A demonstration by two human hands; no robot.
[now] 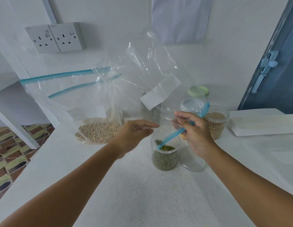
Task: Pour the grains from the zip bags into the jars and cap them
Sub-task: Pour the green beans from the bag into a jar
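Observation:
A clear jar point(164, 158) half full of green grains stands uncapped at the table's middle. Above it hangs an upturned clear zip bag point(147, 69) that looks empty, its blue zip strip dipping into the jar's mouth. My right hand point(194, 133) pinches that bag near the strip. My left hand point(136, 131) hovers just left of the jar's mouth with fingers stretched out, holding nothing. A second zip bag point(96, 130) with pale beige grains stands to the left. Behind my right hand is an open jar point(217, 124) of beige grains.
A clear lid point(192, 164) lies right of the green-grain jar. A jar with a pale green lid point(198, 91) stands at the back. A white sheet point(260, 123) lies at the right. The table's left edge point(36, 154) drops to a patterned floor. Wall sockets point(55, 37) are on the wall.

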